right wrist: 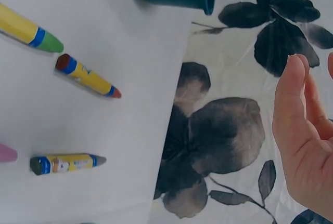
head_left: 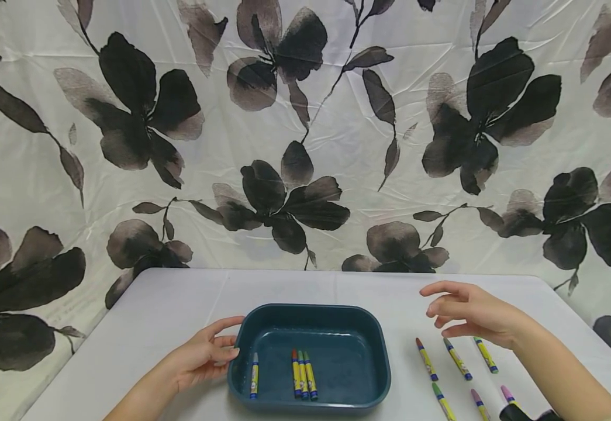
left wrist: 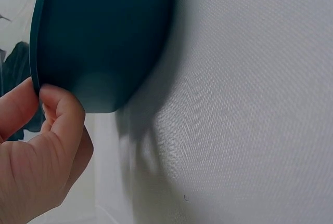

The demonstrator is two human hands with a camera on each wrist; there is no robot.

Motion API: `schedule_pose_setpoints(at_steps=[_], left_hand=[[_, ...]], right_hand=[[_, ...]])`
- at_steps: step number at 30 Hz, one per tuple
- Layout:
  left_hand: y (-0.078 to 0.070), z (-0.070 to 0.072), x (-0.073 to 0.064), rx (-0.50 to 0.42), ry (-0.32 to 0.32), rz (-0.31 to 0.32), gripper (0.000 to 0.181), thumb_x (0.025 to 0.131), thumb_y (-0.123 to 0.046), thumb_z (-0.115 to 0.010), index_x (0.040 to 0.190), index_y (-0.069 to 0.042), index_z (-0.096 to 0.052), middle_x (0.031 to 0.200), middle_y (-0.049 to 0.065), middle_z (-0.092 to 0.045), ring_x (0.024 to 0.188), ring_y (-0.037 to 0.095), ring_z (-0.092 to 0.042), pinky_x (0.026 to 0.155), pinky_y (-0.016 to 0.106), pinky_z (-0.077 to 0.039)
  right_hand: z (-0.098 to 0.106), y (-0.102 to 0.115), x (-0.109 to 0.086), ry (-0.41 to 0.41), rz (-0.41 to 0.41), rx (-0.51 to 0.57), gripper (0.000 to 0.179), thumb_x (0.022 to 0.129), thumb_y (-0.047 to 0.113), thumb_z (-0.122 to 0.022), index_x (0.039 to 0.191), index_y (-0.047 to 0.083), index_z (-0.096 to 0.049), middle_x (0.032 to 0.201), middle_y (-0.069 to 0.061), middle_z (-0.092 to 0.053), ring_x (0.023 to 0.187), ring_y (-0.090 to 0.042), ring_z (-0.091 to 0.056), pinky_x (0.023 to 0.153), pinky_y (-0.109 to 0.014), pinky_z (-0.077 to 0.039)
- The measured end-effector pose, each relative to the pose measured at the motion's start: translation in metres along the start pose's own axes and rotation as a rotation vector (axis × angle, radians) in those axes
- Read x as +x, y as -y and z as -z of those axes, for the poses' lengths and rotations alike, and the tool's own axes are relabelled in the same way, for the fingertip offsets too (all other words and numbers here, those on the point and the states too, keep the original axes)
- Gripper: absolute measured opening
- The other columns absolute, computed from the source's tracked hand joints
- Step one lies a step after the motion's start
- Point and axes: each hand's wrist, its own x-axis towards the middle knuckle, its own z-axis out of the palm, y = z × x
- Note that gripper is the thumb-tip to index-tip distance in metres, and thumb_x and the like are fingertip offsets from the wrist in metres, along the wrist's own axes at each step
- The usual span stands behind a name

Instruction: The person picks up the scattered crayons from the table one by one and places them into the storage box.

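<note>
A dark teal rectangular tray (head_left: 337, 313) stands on the table, and my left hand (head_left: 200, 354) pinches its left rim between thumb and fingers. The left wrist view shows that grip on the rim of the tray (left wrist: 104, 37) up close. Inside the tray lie a grey-tipped crayon (head_left: 254, 377) at the left and three crayons side by side near the middle, a red one (head_left: 296, 374) and two green ones. My right hand (head_left: 476, 310) hovers over the table right of the tray, fingers loosely bent and holding nothing. Below it lies a grey-tipped crayon (head_left: 458, 359).
Several yellow-wrapped crayons lie right of the tray: a red one (head_left: 426, 359), two green-tipped ones, a mauve one (head_left: 479, 404) and a pink one (head_left: 507, 394). A black object (head_left: 515, 413) shows at the bottom edge. Behind the white table (head_left: 189, 292) hangs a floral cloth (head_left: 337, 146).
</note>
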Motion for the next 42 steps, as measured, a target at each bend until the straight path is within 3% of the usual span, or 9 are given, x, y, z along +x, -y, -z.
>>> schedule_pose_setpoints(at_steps=[12, 27, 42], left_hand=[[-0.004, -0.002, 0.000, 0.004, -0.009, -0.001, 0.073, 0.086, 0.010, -0.055, 0.146, -0.004, -0.016, 0.101, 0.008, -0.053, 0.085, 0.015, -0.057, 0.070, 0.025, -0.049], [-0.003, 0.000, -0.001, 0.004, -0.015, 0.005, 0.073, 0.086, 0.009, -0.055, 0.147, -0.004, -0.016, 0.103, 0.009, -0.053, 0.085, 0.015, -0.057, 0.071, 0.026, -0.050], [-0.003, -0.003, -0.001, -0.004, -0.028, 0.019, 0.076, 0.085, 0.009, -0.058, 0.147, -0.005, -0.016, 0.103, 0.010, -0.053, 0.086, 0.016, -0.057, 0.072, 0.026, -0.050]], right_hand=[[0.027, -0.008, -0.014, 0.003, 0.025, 0.013, 0.025, 0.095, 0.010, -0.050, 0.113, 0.027, -0.057, 0.095, -0.001, -0.062, 0.085, -0.018, -0.058, 0.076, -0.035, -0.052], [0.054, -0.029, -0.025, -0.009, -0.016, 0.037, 0.026, 0.096, 0.009, -0.047, 0.108, 0.030, -0.059, 0.095, 0.000, -0.061, 0.084, -0.016, -0.059, 0.076, -0.035, -0.052], [0.070, -0.054, -0.036, -0.077, -0.147, 0.002, 0.020, 0.095, 0.015, -0.051, 0.104, 0.031, -0.058, 0.097, -0.001, -0.058, 0.088, -0.019, -0.056, 0.077, -0.034, -0.051]])
